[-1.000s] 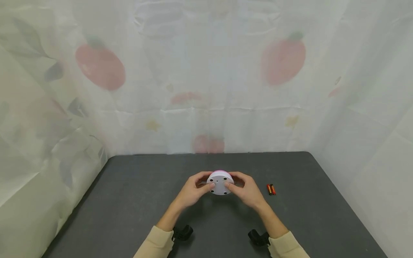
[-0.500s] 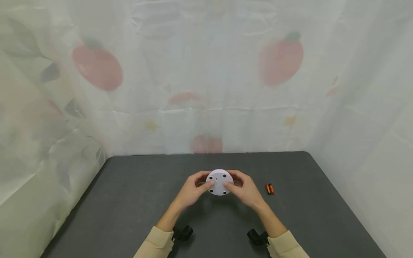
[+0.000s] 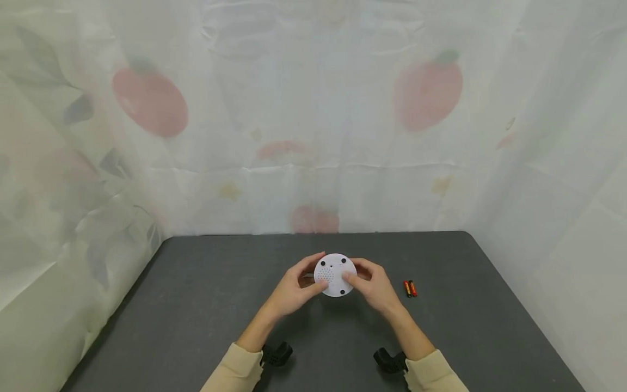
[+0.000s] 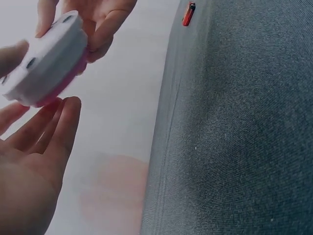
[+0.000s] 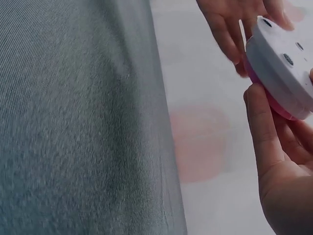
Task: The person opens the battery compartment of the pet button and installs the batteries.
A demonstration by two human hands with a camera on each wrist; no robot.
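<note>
A round white device (image 3: 335, 275) with a pink rim and small black feet on its flat white side is held above the dark grey table (image 3: 196, 305). My left hand (image 3: 295, 285) grips its left edge, thumb on the white face. My right hand (image 3: 373, 283) grips its right edge the same way. In the left wrist view the device (image 4: 46, 61) sits tilted between my left fingers (image 4: 49, 137) and the right hand (image 4: 100, 19). The right wrist view shows the device (image 5: 283, 66) above my right fingers (image 5: 266, 137), with the left hand (image 5: 227, 27) beyond it.
Two red and orange batteries (image 3: 410, 288) lie side by side on the table right of my hands; one battery (image 4: 188, 13) shows in the left wrist view. Translucent fruit-printed curtains (image 3: 313, 136) close in the table's back and sides. Black wrist cameras (image 3: 276, 354) hang under my sleeves.
The device has tilted up, so its white flat side faces the head camera more fully. Both hands shifted slightly around its edge. The batteries have not moved.
</note>
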